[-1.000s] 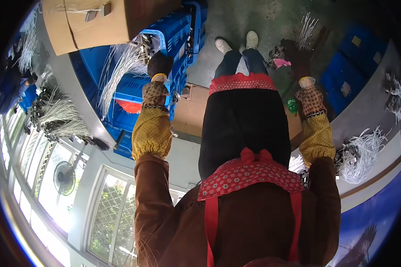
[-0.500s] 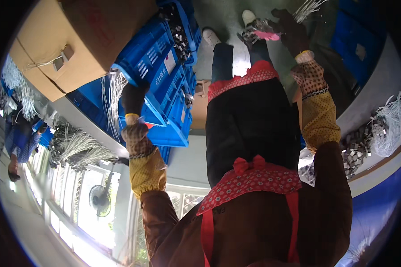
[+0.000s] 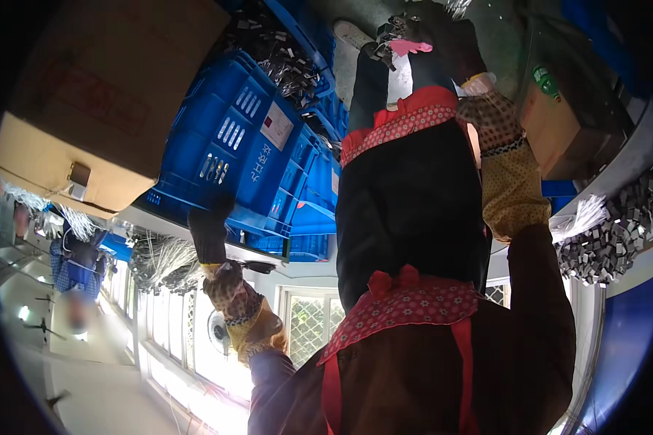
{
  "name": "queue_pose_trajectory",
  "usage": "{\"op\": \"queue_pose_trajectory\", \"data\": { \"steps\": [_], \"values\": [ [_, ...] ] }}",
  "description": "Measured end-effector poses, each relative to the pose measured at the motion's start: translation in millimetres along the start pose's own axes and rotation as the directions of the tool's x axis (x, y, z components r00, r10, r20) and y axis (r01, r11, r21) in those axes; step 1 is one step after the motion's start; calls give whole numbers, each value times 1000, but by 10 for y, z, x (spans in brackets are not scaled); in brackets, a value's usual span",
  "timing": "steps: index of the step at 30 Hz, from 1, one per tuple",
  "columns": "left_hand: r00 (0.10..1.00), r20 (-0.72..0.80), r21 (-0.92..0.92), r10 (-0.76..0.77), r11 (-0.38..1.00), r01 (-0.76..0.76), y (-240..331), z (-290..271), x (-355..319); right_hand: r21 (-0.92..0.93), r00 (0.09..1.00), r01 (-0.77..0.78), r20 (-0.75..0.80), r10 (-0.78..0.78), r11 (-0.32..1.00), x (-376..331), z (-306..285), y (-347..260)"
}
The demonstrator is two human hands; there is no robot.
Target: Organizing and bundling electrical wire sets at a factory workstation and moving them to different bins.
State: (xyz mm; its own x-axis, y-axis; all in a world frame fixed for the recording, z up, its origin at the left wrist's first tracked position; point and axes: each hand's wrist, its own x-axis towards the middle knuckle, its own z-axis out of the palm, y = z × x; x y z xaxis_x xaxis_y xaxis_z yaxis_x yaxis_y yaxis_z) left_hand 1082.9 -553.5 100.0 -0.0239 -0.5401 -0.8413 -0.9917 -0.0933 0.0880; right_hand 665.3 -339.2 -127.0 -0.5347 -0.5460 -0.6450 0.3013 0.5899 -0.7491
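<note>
My left hand (image 3: 210,230), in a dark glove with a patterned sleeve cover, grips the rim of a blue plastic crate (image 3: 257,148) in a stack. My right hand (image 3: 446,40), also in a dark glove, is stretched toward the floor by my shoes. It is closed on a small bundle of dark metal parts with a pink piece (image 3: 405,45). My red patterned apron (image 3: 406,304) and dark trousers fill the middle of the view.
A large cardboard box (image 3: 101,94) sits beside the crates, and another crate holds several loose metal parts (image 3: 276,51). On the right are a smaller cardboard box (image 3: 559,134), a green bottle (image 3: 546,80) and a pile of metal parts (image 3: 602,246). Another person (image 3: 72,254) is at the far left.
The view has tipped further over and the crates now look much nearer. My left hand stays at the blue crate. My right hand has reached out further with the bundle.
</note>
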Motion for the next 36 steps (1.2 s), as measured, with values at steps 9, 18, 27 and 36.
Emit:
{"op": "queue_pose_trajectory", "data": {
  "steps": [9, 18, 27, 36],
  "values": [
    [913, 103, 221, 396, 885, -409, -158, -19, 150, 577, 993, -72, -32, 110, 814, 21, 26, 296],
    [990, 47, -22, 130, 991, -129, 102, 64, 103, -194, 775, 631, 118, -621, 751, 462, 823, 1745],
    [973, 41, -346, -228, 910, 228, 63, 95, 80, -714, 863, 229, 463, 200, 662, 671, 2430, 1180],
    [983, 58, -121, -176, 976, 182, 148, 71, 79, -270, 926, -267, 193, 324, 925, 895, 3431, 1418]
  ]
}}
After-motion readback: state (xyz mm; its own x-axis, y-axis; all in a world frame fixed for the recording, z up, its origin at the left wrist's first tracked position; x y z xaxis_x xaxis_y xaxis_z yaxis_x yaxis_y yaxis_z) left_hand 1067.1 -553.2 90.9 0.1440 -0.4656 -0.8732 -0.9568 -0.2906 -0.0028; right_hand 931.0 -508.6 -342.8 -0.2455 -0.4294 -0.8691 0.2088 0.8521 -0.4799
